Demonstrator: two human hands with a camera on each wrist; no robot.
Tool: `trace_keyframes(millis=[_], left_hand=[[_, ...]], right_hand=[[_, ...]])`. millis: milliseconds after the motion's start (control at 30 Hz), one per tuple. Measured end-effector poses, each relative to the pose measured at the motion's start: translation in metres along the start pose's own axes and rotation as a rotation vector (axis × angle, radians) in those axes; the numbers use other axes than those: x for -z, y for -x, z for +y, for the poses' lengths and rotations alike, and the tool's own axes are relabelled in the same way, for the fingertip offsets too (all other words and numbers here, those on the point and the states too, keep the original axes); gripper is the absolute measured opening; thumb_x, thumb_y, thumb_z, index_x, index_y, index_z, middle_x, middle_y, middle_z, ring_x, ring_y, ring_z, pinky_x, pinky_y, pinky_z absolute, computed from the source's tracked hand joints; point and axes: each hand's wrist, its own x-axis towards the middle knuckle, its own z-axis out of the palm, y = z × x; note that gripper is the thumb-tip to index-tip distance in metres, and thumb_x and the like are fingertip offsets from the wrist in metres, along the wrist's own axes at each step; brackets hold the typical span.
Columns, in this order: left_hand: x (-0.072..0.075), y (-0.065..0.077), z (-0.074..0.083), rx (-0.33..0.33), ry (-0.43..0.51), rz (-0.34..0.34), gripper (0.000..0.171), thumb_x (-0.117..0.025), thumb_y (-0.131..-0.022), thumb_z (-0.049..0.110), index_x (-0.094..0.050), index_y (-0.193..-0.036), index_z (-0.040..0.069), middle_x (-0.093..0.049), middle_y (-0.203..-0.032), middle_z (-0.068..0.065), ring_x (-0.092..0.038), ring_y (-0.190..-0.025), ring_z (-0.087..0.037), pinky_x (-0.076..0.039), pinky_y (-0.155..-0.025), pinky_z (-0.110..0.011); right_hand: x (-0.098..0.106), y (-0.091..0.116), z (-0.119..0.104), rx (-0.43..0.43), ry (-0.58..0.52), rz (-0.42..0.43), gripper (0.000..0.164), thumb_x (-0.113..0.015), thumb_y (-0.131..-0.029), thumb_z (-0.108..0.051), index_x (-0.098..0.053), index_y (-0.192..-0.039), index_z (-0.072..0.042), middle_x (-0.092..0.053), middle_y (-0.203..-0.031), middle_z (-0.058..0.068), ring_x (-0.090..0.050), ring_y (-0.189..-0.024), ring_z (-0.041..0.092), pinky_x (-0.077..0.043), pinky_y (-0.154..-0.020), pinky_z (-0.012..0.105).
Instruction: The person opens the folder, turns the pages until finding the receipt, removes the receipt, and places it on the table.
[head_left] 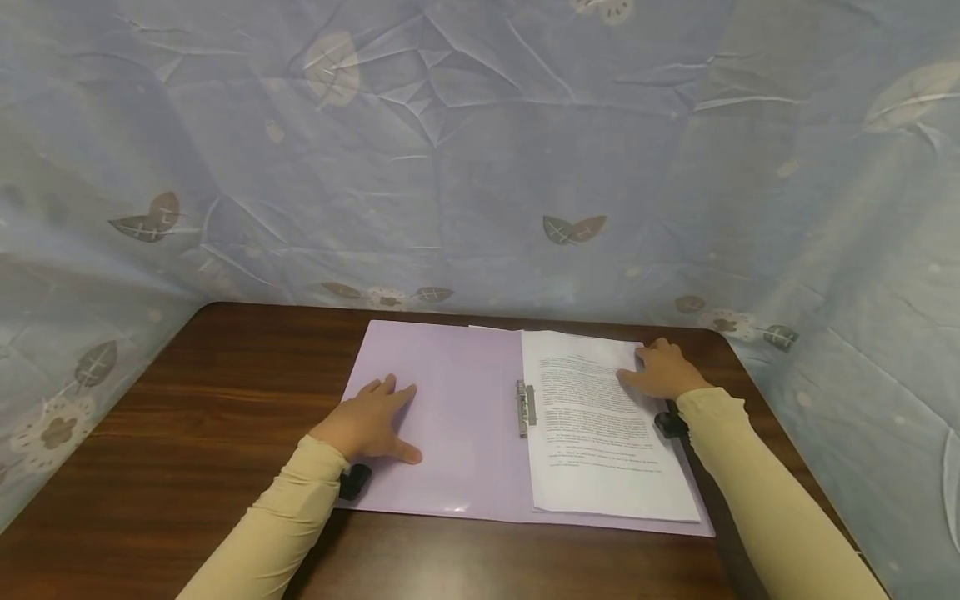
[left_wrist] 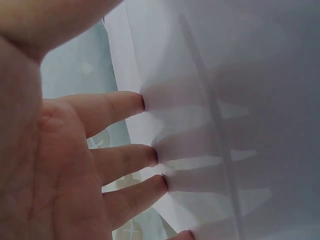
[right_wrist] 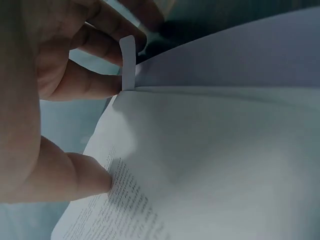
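A lilac folder (head_left: 465, 417) lies spread flat on the table. Printed sheets (head_left: 600, 425) are stacked on its right side, beside a metal clip (head_left: 522, 408) near the spine. My left hand (head_left: 371, 421) rests on the bare left cover with fingers spread; its fingertips touch the glossy surface in the left wrist view. At the stack's upper right edge is my right hand (head_left: 662, 371). Its thumb (right_wrist: 92, 175) touches the printed top page, while its other fingers are loosely bent along the edge. Beside the index fingertip, a narrow pale strip (right_wrist: 128, 62) sticks up.
The dark brown wooden table (head_left: 187, 417) extends left of the folder and in front of it. A pale blue curtain (head_left: 480, 167) with leaf prints hangs behind the table and along both sides. A thin white edge shows behind the folder's top.
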Motion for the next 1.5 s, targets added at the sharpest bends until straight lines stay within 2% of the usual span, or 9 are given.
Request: trace_keyframes(millis=[267,467,600,700,833,933,1067,1233,1500], left_hand=[[-0.001,0.002,0.002,0.000,0.008,0.002,0.107,-0.090,-0.072,0.053,-0.044,-0.156,0.004,-0.027,-0.162,-0.034,-0.025,-0.150,-0.054,-0.029,-0.116,-0.068],[-0.001,0.001,0.002,0.000,0.003,0.007,0.107,-0.090,-0.073,0.052,-0.044,-0.156,0.004,-0.027,-0.163,-0.034,-0.025,-0.150,-0.053,-0.029,-0.116,-0.068],[-0.002,0.000,0.000,0.001,0.001,0.008,0.108,-0.090,-0.073,0.053,-0.043,-0.156,0.004,-0.027,-0.163,-0.034,-0.025,-0.150,-0.053,-0.030,-0.115,-0.069],[-0.002,0.000,-0.001,0.003,0.003,0.004,0.108,-0.090,-0.073,0.054,-0.043,-0.157,0.004,-0.027,-0.163,-0.033,-0.024,-0.151,-0.053,-0.030,-0.115,-0.069],[-0.001,0.001,0.001,0.003,0.006,-0.003,0.108,-0.089,-0.073,0.054,-0.042,-0.157,0.004,-0.026,-0.163,-0.033,-0.024,-0.151,-0.053,-0.029,-0.115,-0.069],[0.000,0.001,0.002,-0.001,0.002,-0.005,0.107,-0.089,-0.074,0.053,-0.042,-0.157,0.003,-0.026,-0.163,-0.034,-0.024,-0.151,-0.053,-0.029,-0.115,-0.070],[0.000,0.001,0.002,-0.005,-0.010,-0.004,0.107,-0.089,-0.074,0.054,-0.043,-0.156,0.003,-0.027,-0.162,-0.034,-0.025,-0.150,-0.054,-0.029,-0.114,-0.071],[-0.002,-0.001,0.001,-0.012,-0.021,0.004,0.107,-0.089,-0.073,0.054,-0.044,-0.155,0.002,-0.029,-0.161,-0.035,-0.026,-0.149,-0.056,-0.030,-0.113,-0.072],[-0.001,0.000,0.001,-0.016,-0.021,0.006,0.108,-0.089,-0.073,0.055,-0.044,-0.156,0.002,-0.028,-0.161,-0.035,-0.026,-0.149,-0.056,-0.031,-0.112,-0.074]], right_hand=[[-0.003,-0.001,0.000,0.014,0.039,0.004,0.075,-0.060,-0.098,-0.039,-0.042,-0.151,0.010,-0.041,-0.138,0.042,-0.042,-0.124,0.056,-0.044,-0.095,0.072],[-0.002,-0.003,-0.003,0.020,0.083,0.025,0.064,-0.062,-0.097,-0.035,-0.054,-0.142,0.010,-0.049,-0.131,0.037,-0.046,-0.117,0.051,-0.044,-0.097,0.068],[0.001,-0.002,-0.008,0.035,0.103,0.062,0.056,-0.065,-0.096,-0.030,-0.061,-0.137,0.008,-0.058,-0.130,0.035,-0.053,-0.117,0.054,-0.043,-0.099,0.069],[0.003,-0.001,-0.010,0.025,0.049,0.095,0.054,-0.067,-0.094,-0.023,-0.058,-0.138,0.008,-0.062,-0.131,0.033,-0.056,-0.117,0.055,-0.038,-0.101,0.070],[0.004,-0.004,-0.006,-0.006,-0.097,0.151,0.053,-0.064,-0.093,-0.012,-0.052,-0.139,0.010,-0.067,-0.117,0.030,-0.057,-0.108,0.050,-0.035,-0.098,0.067],[0.007,-0.006,-0.002,-0.010,-0.231,0.164,0.052,-0.061,-0.095,-0.011,-0.049,-0.140,0.011,-0.065,-0.112,0.029,-0.058,-0.105,0.046,-0.042,-0.096,0.063],[0.017,-0.007,0.003,0.007,-0.350,0.142,0.046,-0.061,-0.101,-0.019,-0.055,-0.137,0.010,-0.063,-0.123,0.030,-0.062,-0.106,0.041,-0.053,-0.089,0.056],[0.033,-0.002,0.000,0.038,-0.373,0.160,0.037,-0.060,-0.104,-0.023,-0.066,-0.128,0.005,-0.067,-0.122,0.027,-0.065,-0.091,0.032,-0.056,-0.077,0.045],[0.038,0.006,-0.001,0.050,-0.274,0.274,0.034,-0.061,-0.105,-0.021,-0.067,-0.128,0.004,-0.069,-0.120,0.026,-0.068,-0.084,0.028,-0.055,-0.071,0.044]])
